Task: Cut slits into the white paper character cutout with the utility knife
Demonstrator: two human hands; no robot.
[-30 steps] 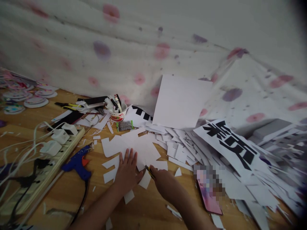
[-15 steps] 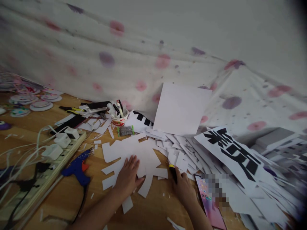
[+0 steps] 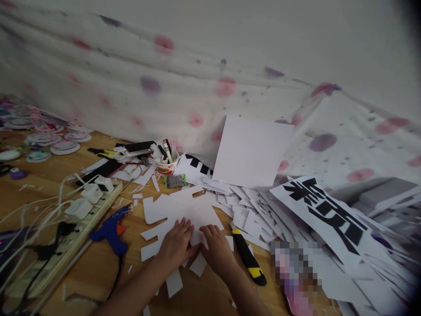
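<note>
A white cut-out sheet with several jagged arms [image 3: 179, 204] lies on the wooden table. My left hand [image 3: 176, 241] lies on it with fingers stretched forward and thumb apart. Close beside it, my right hand [image 3: 215, 245] bends its fingers and thumb around an inner edge of the same sheet. The two thumbs almost meet, and my palms cover part of the sheet. Right of my right hand, a black and yellow utility knife [image 3: 248, 256] rests on the table, held by neither hand.
A blue glue gun [image 3: 112, 232] and a power strip with plugs [image 3: 107, 199] are on the left. A pen cup [image 3: 167, 166] stands behind. White offcuts [image 3: 250, 219], a sheet with black characters [image 3: 324, 210] and a partly blurred phone [image 3: 292, 281] are on the right.
My right hand has let go of the utility knife, leaving it on the table, and moved left onto the white cut-out sheet. My left hand stays on the sheet.
</note>
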